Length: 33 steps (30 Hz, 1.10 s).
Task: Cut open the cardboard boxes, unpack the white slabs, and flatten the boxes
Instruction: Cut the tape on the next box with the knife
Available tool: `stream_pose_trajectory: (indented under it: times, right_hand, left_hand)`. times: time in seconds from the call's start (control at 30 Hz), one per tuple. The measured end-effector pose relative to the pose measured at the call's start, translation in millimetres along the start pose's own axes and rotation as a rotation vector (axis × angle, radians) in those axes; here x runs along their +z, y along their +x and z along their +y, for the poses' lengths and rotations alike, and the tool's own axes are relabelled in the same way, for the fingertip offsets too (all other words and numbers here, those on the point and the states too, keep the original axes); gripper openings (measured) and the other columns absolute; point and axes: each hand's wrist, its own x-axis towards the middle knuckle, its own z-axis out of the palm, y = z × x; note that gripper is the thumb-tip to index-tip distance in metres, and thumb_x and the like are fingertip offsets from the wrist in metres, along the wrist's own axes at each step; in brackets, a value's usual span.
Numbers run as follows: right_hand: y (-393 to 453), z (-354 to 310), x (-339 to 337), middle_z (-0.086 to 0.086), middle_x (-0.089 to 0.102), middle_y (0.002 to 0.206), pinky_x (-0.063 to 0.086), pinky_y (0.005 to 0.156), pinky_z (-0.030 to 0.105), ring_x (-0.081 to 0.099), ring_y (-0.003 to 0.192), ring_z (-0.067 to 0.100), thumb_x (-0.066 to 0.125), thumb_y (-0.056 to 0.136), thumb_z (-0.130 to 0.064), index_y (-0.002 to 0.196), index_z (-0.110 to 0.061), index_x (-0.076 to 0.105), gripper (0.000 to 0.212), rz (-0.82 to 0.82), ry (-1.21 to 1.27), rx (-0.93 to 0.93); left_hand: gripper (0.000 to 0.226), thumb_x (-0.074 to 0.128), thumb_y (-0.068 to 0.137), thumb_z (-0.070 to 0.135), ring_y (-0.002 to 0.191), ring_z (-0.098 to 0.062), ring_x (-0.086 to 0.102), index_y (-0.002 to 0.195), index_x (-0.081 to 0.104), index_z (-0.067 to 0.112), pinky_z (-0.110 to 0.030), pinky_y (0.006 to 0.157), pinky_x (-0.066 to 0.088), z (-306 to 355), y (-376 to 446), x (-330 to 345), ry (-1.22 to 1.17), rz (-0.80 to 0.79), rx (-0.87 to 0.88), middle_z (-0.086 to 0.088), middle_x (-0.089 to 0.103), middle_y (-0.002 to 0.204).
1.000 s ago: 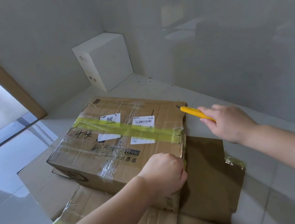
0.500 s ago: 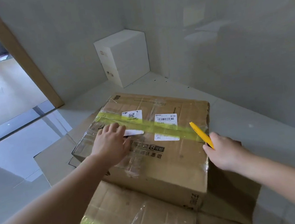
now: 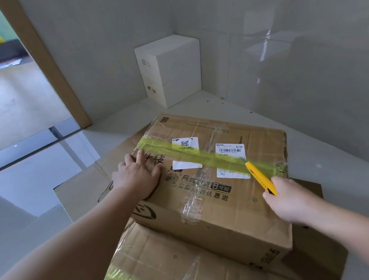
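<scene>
Nearest to me, flattened cardboard (image 3: 171, 269) lies spread on the floor (image 3: 33, 186), one sheet crossed by a strip of yellow-green tape at its near edge. On top of that cardboard sits the sealed cardboard box (image 3: 211, 197), its lid bound by a band of yellow-green tape (image 3: 204, 158) running across two white labels (image 3: 230, 150), with clear tape over the rest.

The left hand (image 3: 138, 177) lies flat on the lid near the box's left edge, fingers straight and spread, pressing down. The right hand (image 3: 289, 199) is wrapped around the handle of a yellow utility knife (image 3: 260, 178) at the box's right edge; the knife's tip meets the green tape beside the right-hand label.

Farther off, in the corner where the two grey walls meet, white slabs (image 3: 170, 69) stand stacked on the floor against the wall.
</scene>
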Motion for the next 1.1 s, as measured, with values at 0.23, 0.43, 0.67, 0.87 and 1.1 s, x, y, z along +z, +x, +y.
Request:
stream_pose_trajectory:
  times: [0.23, 0.43, 0.67, 0.87, 1.1]
  right_hand:
    - [69, -15, -41, 0.011, 0.052, 0.083, 0.034, 0.059, 0.031, 0.048, 0.069, 0.028, 0.045, 0.097, -0.023, 0.089, -0.01, 0.045, 0.016, 0.245, 0.079, -0.067]
    - [82, -25, -42, 0.014, 0.049, 0.105, 0.042, 0.077, 0.035, 0.049, 0.095, 0.033, 0.045, 0.096, -0.022, 0.113, -0.005, 0.049, 0.024, 0.284, -0.084, -0.087]
    - [13, -30, -18, -0.002, 0.05, 0.067, 0.027, 0.046, 0.029, 0.047, 0.057, 0.017, 0.042, 0.096, -0.031, 0.073, -0.021, 0.033, 0.027, 0.345, -0.041, -0.173]
    - [-10, -36, 8, -0.004, 0.051, 0.064, 0.028, 0.04, 0.02, 0.049, 0.05, 0.008, 0.039, 0.098, -0.039, 0.078, -0.024, 0.035, 0.025, 0.139, 0.02, -0.097]
    - [-7, -52, 14, -0.006, 0.048, 0.068, 0.027, 0.037, 0.018, 0.047, 0.051, 0.006, 0.038, 0.099, -0.037, 0.076, -0.024, 0.031, 0.027, 0.094, 0.07, -0.027]
  left_hand:
    - [0.08, 0.017, 0.082, 0.076, 0.116, -0.033, 0.047, 0.142, 0.024, 0.023, -0.041, 0.084, 0.044, -1, -27, -2, 0.123, 0.008, -0.073, -0.015, 0.037, 0.135]
    - [0.078, 0.019, 0.084, 0.073, 0.119, -0.034, 0.047, 0.142, 0.025, 0.021, -0.041, 0.086, 0.044, 0, -26, -14, 0.222, 0.06, 0.009, -0.016, 0.026, 0.149]
    - [0.062, 0.034, 0.093, 0.056, 0.13, -0.028, 0.037, 0.135, 0.039, 0.012, -0.04, 0.106, 0.03, 1, 73, -33, 0.097, 0.131, 0.267, -0.01, 0.04, 0.142]
    - [0.063, 0.029, 0.092, 0.059, 0.133, -0.027, 0.034, 0.136, 0.038, 0.015, -0.043, 0.108, 0.026, 28, 130, -20, -0.023, 0.023, 0.267, -0.007, 0.039, 0.143]
    - [0.07, 0.024, 0.093, 0.062, 0.137, -0.026, 0.029, 0.143, 0.032, 0.014, -0.043, 0.111, 0.021, 26, 158, -7, 0.019, -0.028, 0.289, -0.008, 0.036, 0.148]
